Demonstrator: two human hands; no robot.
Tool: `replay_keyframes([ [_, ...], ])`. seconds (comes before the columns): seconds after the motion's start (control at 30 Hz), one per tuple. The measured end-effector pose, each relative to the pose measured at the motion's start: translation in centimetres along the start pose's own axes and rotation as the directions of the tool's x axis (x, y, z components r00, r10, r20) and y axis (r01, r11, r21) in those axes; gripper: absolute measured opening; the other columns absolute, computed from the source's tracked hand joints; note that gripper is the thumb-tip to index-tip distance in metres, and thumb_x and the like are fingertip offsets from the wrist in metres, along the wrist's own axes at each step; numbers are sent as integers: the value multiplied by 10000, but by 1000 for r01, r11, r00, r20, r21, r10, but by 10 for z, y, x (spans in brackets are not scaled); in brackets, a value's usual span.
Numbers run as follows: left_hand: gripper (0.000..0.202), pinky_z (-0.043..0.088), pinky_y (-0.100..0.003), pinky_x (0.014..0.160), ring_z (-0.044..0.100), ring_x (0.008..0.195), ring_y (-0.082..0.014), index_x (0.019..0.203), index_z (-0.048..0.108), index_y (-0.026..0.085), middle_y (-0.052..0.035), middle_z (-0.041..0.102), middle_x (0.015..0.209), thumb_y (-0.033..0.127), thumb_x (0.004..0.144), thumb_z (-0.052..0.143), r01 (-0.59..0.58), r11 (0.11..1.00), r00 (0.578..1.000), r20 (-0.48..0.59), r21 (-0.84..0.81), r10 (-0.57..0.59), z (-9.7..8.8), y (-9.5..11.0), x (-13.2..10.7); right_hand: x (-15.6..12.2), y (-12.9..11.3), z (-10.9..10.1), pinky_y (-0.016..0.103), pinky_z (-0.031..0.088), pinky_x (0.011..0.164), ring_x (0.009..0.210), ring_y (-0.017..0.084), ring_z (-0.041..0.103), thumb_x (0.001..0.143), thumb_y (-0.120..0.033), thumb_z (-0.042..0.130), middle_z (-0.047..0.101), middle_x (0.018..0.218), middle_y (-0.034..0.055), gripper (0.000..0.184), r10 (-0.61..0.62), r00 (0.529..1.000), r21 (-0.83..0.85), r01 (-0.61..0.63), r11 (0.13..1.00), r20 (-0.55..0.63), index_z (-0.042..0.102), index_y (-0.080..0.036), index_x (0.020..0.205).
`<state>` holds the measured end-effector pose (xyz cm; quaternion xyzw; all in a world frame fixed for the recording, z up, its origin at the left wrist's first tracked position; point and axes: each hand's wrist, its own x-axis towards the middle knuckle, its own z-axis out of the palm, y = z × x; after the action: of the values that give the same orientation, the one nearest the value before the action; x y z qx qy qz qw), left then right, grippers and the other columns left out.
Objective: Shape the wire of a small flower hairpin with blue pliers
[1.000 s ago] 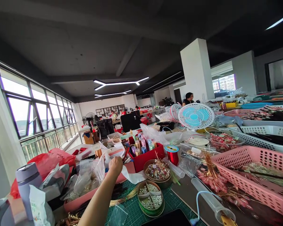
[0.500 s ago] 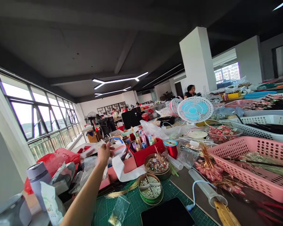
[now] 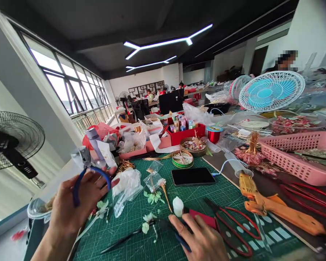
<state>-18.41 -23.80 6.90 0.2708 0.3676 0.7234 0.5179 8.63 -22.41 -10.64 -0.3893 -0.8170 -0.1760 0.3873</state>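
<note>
L hand (image 3: 72,206) is at left edge of mat (image 3: 163,163), fingers wrapped round blue pliers (image 3: 97,173). Looks like a firm hold, pliers up off the mat, jaws pointing up, can't tell if open. R hand (image 3: 199,237) is low at bottom edge of view, fingers part curled over dark blue handle (image 3: 182,242). Can't tell if it's really gripped. Black tool (image 3: 125,239) lies on mat, left of that handle, and may be the same piece, can't confirm.

Just by R hand we have red card (image 3: 203,219), small white bottle (image 3: 178,206) and red-handled scissors (image 3: 230,232). Between hands: leaf sprigs (image 3: 152,197), gold stem (image 3: 165,195), clear bags (image 3: 126,190). Further up mat: black phone (image 3: 192,176), pearl tin (image 3: 182,159). Behind it, on the table: bead tray (image 3: 192,145), red box of spools (image 3: 186,135). Right of mat: orange tool (image 3: 274,206), pink basket (image 3: 296,159). Blue desk fan (image 3: 271,90) sits upper right, co-worker (image 3: 284,63) behind it. Pedestal fan (image 3: 13,141) far left.
</note>
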Motion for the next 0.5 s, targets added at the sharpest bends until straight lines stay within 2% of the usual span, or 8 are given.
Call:
replay_keyframes([
  [0.07, 286, 572, -420, 661, 633, 715, -241, 753, 675, 165, -79, 687, 809, 366, 737, 472, 63, 993, 998, -30, 104, -60, -21, 0, -21, 2, -1, -3, 264, 461, 540, 697, 206, 627, 582, -85, 533, 704, 938, -3, 608, 1, 1000, 7, -2, 1000, 20, 596, -315, 1142],
  [0.13, 283, 554, -329, 585, 614, 679, -217, 835, 666, 204, -52, 678, 776, 409, 788, 478, 96, 944, 993, 31, 317, -112, -40, -4, -35, 3, -2, -5, 264, 457, 560, 708, 206, 624, 583, -88, 553, 705, 934, -12, 608, -3, 1000, 7, 3, 1000, 9, 595, -324, 1142],
  [0.17, 266, 535, -293, 567, 597, 659, -198, 850, 655, 220, -37, 670, 761, 420, 810, 484, 82, 882, 987, 83, 463, -135, -47, -6, -41, 3, -2, -6, 265, 456, 570, 710, 205, 623, 593, -90, 557, 705, 932, -15, 598, -9, 1000, 5, 9, 1000, 8, 596, -326, 1142],
  [0.23, 223, 503, -248, 572, 569, 634, -169, 906, 636, 250, -10, 649, 731, 418, 823, 516, -4, 674, 970, 167, 739, -178, -54, -13, -48, 3, -2, -7, 265, 450, 576, 704, 202, 623, 608, -87, 536, 705, 931, -12, 587, -29, 1000, -11, 29, 1000, 12, 599, -323, 1142],
  [0.3, 224, 485, -225, 593, 581, 663, -167, 968, 633, 276, -3, 656, 755, 409, 806, 553, -142, 435, 957, 236, 889, -168, -51, -22, -52, 3, -2, -9, 269, 443, 575, 692, 203, 622, 618, -77, 489, 706, 926, -6, 582, -52, 999, -40, 53, 998, 14, 606, -315, 1136],
  [0.37, 187, 473, -216, 619, 602, 667, -166, 912, 665, 289, -5, 674, 774, 388, 791, 562, -297, 240, 926, 339, 924, -162, -39, -31, -53, 4, -2, -11, 272, 432, 555, 661, 201, 618, 644, -74, 444, 708, 893, -6, 552, -60, 998, -58, 59, 997, -5, 624, -310, 1109],
  [0.43, 183, 469, -202, 614, 619, 644, -158, 886, 693, 302, -8, 685, 759, 353, 789, 547, -386, 111, 888, 401, 916, -222, -27, -38, -51, 6, -2, -12, 274, 424, 537, 634, 197, 613, 695, -80, 409, 710, 864, -9, 510, -62, 998, -63, 61, 996, -16, 637, -311, 1088],
  [0.5, 174, 467, -187, 560, 627, 591, -151, 852, 722, 318, -4, 690, 704, 330, 753, 580, -384, 67, 885, 388, 921, -258, -18, -43, -48, 7, -2, -13, 278, 435, 546, 640, 198, 619, 755, -92, 383, 714, 854, -12, 467, -67, 997, -72, 65, 995, -27, 647, -316, 1068],
])
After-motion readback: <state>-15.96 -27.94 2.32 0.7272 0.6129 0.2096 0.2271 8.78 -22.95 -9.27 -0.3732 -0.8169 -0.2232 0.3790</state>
